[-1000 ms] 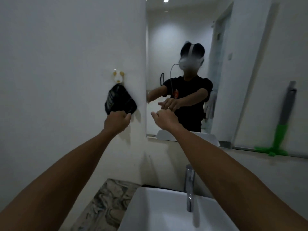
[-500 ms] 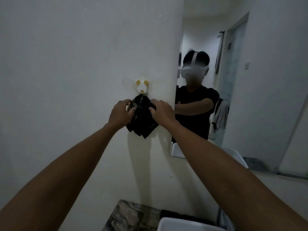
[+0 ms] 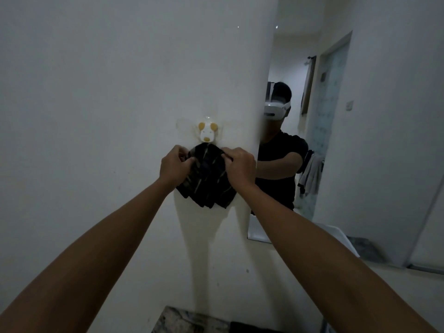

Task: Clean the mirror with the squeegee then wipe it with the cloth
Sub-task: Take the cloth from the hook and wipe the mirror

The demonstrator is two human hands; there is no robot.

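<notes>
A dark cloth with pale streaks hangs against the white wall just below a small white and yellow animal-shaped hook. My left hand grips the cloth's upper left edge. My right hand grips its upper right edge. The mirror is on the wall to the right of the cloth and reflects a person in a black shirt wearing a headset. No squeegee is in view.
A marbled counter top shows at the bottom edge below the cloth. The mirror's lower edge ends above a pale ledge on the right.
The view has swung left, away from the sink and the squeegee. My right hand moved left from in front of the mirror and took hold of the cloth beside my left hand.
</notes>
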